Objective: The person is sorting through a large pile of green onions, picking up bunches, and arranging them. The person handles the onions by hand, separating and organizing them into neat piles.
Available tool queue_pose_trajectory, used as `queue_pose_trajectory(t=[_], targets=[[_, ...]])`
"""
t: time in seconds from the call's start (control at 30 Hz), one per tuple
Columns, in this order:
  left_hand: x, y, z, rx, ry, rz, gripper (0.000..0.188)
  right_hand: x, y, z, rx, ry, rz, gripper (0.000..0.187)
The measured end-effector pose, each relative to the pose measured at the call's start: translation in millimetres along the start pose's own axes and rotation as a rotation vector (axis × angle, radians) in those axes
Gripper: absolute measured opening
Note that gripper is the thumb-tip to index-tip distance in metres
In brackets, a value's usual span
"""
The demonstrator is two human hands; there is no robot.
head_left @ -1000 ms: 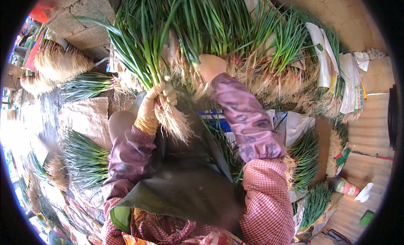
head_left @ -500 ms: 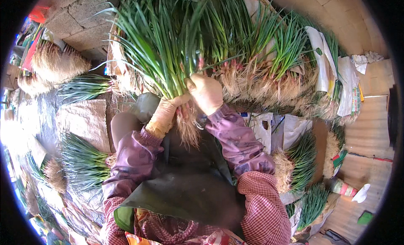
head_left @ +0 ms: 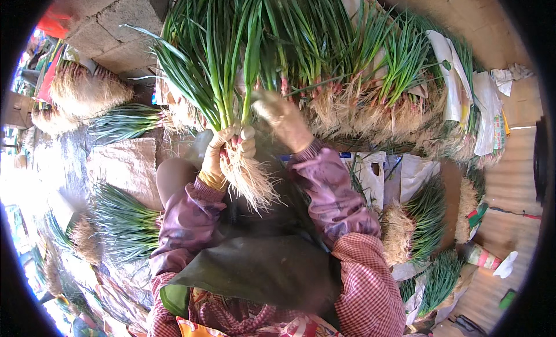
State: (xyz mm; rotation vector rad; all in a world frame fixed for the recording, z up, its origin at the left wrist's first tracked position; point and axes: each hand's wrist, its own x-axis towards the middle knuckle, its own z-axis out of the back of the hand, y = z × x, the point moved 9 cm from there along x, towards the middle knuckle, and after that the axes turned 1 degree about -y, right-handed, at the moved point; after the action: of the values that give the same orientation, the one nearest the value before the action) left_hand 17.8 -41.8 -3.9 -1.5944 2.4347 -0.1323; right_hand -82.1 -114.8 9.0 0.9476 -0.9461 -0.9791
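A bunch of spring onions [head_left: 222, 99] stands upright over my lap, leaves pointing away from me and pale roots hanging toward me. My gloved left hand [head_left: 215, 154] is wrapped round its base, just above the roots. Beside the stems, to their right, is my gloved right hand [head_left: 284, 121], apart from the bunch. Motion blurs its fingers, so whether it holds anything does not show. Just beyond it lies a long row of more spring onions [head_left: 330, 99], with reddish bases and tangled roots toward me.
A dark apron [head_left: 260, 267] covers my lap. Bundled spring onions lie on the left [head_left: 124, 221] and right [head_left: 425, 218]. A flattened brown sheet [head_left: 123, 166] is at the left. Concrete blocks [head_left: 130, 24] stand at the far left, and white sacking [head_left: 486, 111] at the far right.
My right hand has come away from the bunch toward the right. The bunch's roots have shifted slightly and fan out more, while my left hand keeps its grip. The view has moved slightly.
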Motion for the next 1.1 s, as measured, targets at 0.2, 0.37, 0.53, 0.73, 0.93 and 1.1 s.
queue_pose_trajectory(t=[0.2,0.37,0.53,0.73,0.93,1.1], targets=[[-3,6,33,0.089,-0.124,0.102,0.024,-17,17,-28,-0.649,0.092,0.109,0.019],[-15,-5,-24,0.059,0.076,0.014,0.027,-38,-73,7,-1.003,0.12,-0.031,0.021],[-12,-22,6,0.084,-0.124,-0.07,0.031,-106,-66,-3,-0.653,0.725,-0.234,0.043],[5,-1,21,0.049,-0.075,0.062,0.049,12,-75,13,-0.843,0.282,-0.173,0.036],[0,-20,41,0.511,-0.314,-0.098,0.022,14,-77,-18,-0.287,0.212,-0.602,0.034],[1,-11,62,0.668,-0.372,0.062,0.017,-3,6,-25,-0.695,0.19,0.047,0.019]])
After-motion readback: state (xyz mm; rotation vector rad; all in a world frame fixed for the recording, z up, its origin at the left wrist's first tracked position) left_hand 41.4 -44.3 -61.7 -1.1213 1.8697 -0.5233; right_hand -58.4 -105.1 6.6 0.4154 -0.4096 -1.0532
